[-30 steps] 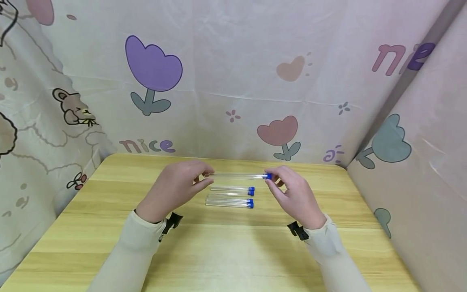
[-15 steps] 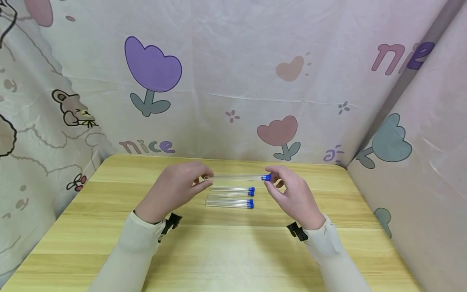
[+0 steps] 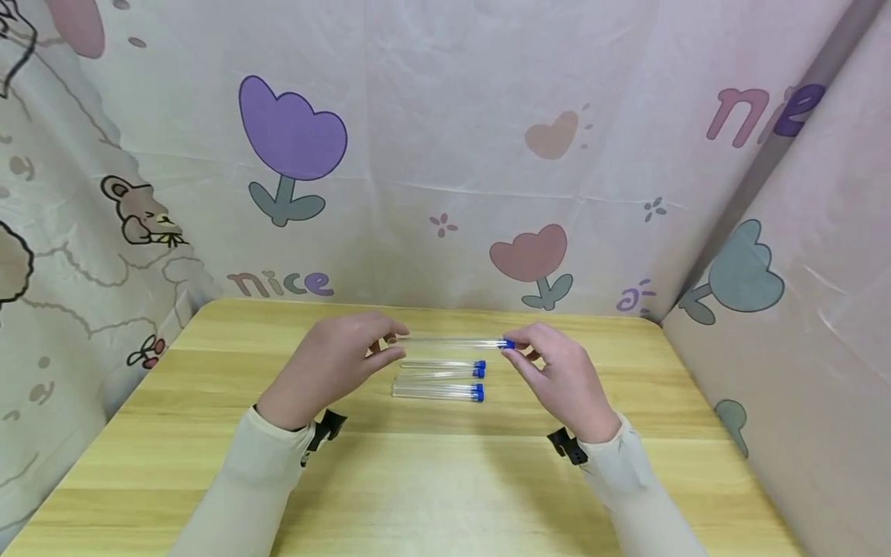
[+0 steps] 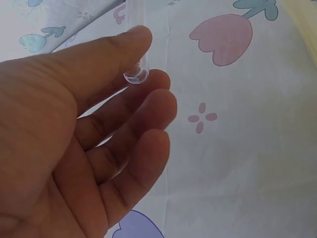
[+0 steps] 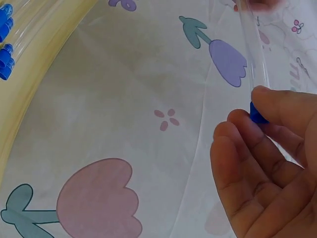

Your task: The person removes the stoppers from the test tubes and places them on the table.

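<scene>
A clear test tube [image 3: 452, 343] is held level above the far part of the table, between both hands. My left hand [image 3: 344, 352] pinches its rounded end [image 4: 136, 76] between thumb and index finger; the other fingers are loosely bent. At the opposite end, my right hand [image 3: 557, 370] grips the blue cap [image 5: 257, 115] with thumb and fingertips, which partly cover it. Several more capped test tubes [image 3: 438, 392] lie side by side on the table just nearer than the held one, their blue caps [image 5: 5, 62] all pointing right.
The wood-grain table [image 3: 431, 495] ends at the back against a patterned cloth wall [image 3: 418, 155]. More cloth hangs at the left [image 3: 63, 309] and right [image 3: 821, 325]. A black wrist mount [image 3: 327, 429] sits at each cuff.
The head view has tilted slightly. My right fingers have shifted a little on the cap and cover more of it than half a second ago. The tubes on the table stay put.
</scene>
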Available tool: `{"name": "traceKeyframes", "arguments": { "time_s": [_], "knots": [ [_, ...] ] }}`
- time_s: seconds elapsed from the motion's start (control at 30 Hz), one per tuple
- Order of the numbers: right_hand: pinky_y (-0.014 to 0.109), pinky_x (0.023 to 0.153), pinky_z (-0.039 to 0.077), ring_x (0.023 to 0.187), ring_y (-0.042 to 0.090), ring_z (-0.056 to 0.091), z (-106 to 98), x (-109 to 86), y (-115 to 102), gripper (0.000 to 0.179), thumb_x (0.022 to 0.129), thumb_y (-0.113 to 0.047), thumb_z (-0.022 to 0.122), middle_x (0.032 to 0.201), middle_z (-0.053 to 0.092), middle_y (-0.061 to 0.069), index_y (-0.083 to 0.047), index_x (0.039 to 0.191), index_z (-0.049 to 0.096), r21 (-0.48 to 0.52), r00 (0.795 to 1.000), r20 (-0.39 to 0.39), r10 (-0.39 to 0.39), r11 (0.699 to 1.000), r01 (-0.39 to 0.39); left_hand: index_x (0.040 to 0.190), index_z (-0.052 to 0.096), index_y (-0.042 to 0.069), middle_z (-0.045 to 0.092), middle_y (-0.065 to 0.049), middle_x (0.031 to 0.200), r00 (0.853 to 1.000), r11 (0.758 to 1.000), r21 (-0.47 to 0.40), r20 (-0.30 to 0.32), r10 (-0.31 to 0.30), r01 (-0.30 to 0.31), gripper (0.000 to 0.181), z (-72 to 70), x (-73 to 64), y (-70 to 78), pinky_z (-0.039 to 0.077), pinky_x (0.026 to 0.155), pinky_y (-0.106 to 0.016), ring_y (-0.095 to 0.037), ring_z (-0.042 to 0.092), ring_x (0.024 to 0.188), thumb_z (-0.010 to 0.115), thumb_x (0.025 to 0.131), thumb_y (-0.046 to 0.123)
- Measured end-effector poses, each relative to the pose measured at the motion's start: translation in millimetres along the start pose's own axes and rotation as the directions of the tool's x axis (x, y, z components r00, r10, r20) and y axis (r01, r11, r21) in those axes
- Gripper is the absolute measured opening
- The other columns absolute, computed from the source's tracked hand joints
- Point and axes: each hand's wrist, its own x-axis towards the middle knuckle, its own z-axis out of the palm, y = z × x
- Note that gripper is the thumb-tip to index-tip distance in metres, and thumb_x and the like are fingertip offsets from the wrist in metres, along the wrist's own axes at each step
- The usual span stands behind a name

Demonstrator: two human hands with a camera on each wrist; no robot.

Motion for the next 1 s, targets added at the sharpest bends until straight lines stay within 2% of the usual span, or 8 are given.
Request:
{"name": "traceKeyframes", "arguments": {
  "time_s": [0.17,0.3,0.4,0.6,0.8,1.0],
  "knots": [
    [0.024,0.062,0.054,0.079,0.004,0.062,0.1,-2.0,-0.5,0.021,0.088,-0.01,0.083,0.096,0.072,-0.008,-0.013,0.108,0.077,0.004,0.999,-0.029,-0.023,1.0,0.023,0.1,0.078,0.016,0.077,0.006,0.093,0.998,0.999,0.013,-0.054,0.031,-0.03,0.015,1.4,-1.5,-1.1,0.055,0.064,-0.023,-0.004,0.066,0.071,0.085,0.088,0.023],
    [0.021,0.062,0.051,0.081,0.003,0.062,0.2,-2.2,-1.3,0.018,0.088,-0.01,0.083,0.092,0.071,-0.009,-0.014,0.105,0.076,0.037,0.999,-0.032,-0.005,0.999,0.006,0.096,0.079,0.014,0.076,0.006,0.09,0.992,0.997,0.044,-0.108,0.071,-0.067,0.013,1.6,-1.1,-1.7,0.053,0.061,-0.023,-0.004,0.066,0.07,0.084,0.088,0.023],
    [0.022,0.064,0.051,0.08,0.003,0.06,0.1,-2.3,-2.5,0.016,0.089,-0.01,0.082,0.089,0.068,-0.011,-0.014,0.103,0.076,0.067,1.0,-0.027,0.013,0.998,-0.011,0.094,0.079,0.014,0.076,0.006,0.089,0.989,0.996,0.048,-0.12,0.082,-0.077,0.013,1.7,-0.7,-1.8,0.053,0.061,-0.024,-0.005,0.066,0.07,0.085,0.087,0.022],
    [0.022,0.063,0.051,0.079,0.004,0.057,0.8,-1.4,-3.7,0.015,0.09,-0.009,0.081,0.089,0.066,-0.011,-0.014,0.103,0.075,0.055,1.0,-0.003,0.013,0.998,-0.013,0.094,0.078,0.013,0.075,0.006,0.088,0.99,0.996,0.043,-0.112,0.085,-0.081,0.013,1.7,-0.7,-2.0,0.053,0.061,-0.024,-0.006,0.065,0.07,0.086,0.086,0.02],
    [0.023,0.067,0.054,0.081,0.005,0.06,2.3,-0.1,-2.3,0.017,0.091,-0.007,0.08,0.092,0.067,-0.006,-0.01,0.106,0.075,0.019,0.999,-0.007,-0.034,0.999,0.034,0.096,0.078,0.013,0.075,0.004,0.09,0.989,0.995,0.034,-0.11,0.099,-0.095,0.013,2.8,-1.0,-2.9,0.055,0.064,-0.026,-0.006,0.065,0.071,0.085,0.087,0.018],
    [0.025,0.071,0.056,0.083,0.006,0.062,3.4,-0.4,-0.8,0.019,0.091,-0.006,0.079,0.095,0.068,-0.005,-0.009,0.109,0.073,0.021,0.999,-0.006,-0.044,0.999,0.044,0.101,0.077,0.013,0.076,0.004,0.093,0.998,0.998,0.018,-0.031,0.054,-0.053,0.015,2.0,0.2,-1.2,0.055,0.067,-0.027,-0.006,0.065,0.074,0.083,0.09,0.02]
  ]
}}
